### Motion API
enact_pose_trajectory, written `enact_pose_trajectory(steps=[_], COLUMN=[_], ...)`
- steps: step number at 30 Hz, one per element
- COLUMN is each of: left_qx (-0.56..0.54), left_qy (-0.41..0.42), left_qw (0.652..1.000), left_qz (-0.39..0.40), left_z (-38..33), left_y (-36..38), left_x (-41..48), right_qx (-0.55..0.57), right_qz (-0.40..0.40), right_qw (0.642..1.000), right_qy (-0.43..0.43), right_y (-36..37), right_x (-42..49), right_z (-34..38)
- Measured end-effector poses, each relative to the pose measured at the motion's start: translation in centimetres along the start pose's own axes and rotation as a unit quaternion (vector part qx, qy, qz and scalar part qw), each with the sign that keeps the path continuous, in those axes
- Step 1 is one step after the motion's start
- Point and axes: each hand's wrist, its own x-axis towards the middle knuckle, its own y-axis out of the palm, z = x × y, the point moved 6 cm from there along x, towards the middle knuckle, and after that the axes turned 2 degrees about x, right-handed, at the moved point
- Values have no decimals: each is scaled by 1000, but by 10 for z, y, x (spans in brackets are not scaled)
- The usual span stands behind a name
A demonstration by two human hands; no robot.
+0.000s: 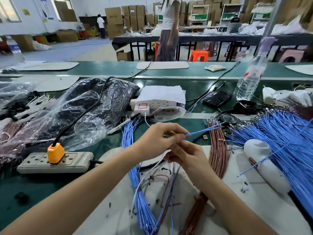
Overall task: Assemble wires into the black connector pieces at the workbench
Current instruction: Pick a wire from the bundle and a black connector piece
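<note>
Both hands meet above the near centre of the bench.

Left hand: fingers curled, thumb and forefinger pinching one blue wire. The wire runs right, over the copper-coloured bundle.

Right hand: fingers curled, just below and touching the left fingertips. What it grips is hidden.

A clear bag of black pieces lies far left. A blue wire bundle lies beneath the forearms.

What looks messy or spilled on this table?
Small black bits lie scattered over the white mat like crumbs. One blue wire pokes out alone from the big blue bundle.
</note>
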Motion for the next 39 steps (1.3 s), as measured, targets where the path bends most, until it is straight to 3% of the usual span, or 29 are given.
enact_pose_trajectory(steps=[10, 14, 16, 20, 23, 34, 39], left_qx=[-58, 85, 144, 240, 247, 221, 274], left_qy=[-30, -10, -9, -83, -111, -32, -46], left_qw=[994, 986, 983, 965, 962, 975, 958], left_qz=[-90, -140, -117, -67, -42, -17, 76], left_z=[18, 21, 29, 52, 57, 48, 67], left_y=[-3, -13, -10, -3, -3, -22, -32], left_x=[-23, -47, -64, -85, -90, -102, -113], right_qx=[-23, -3, 10, 57, 114, 205, 211], right_qz=[-46, -76, -76, -85, -123, -231, -319], right_qw=[999, 997, 997, 994, 984, 951, 924], right_qy=[-11, -2, 11, 42, 53, -7, -24], right_y=[-7, -12, -11, -9, -11, -36, -69], right_x=[-1, -1, -1, -1, 1, 6, 6], right_z=[2, 2, -1, -6, -9, 3, 18])
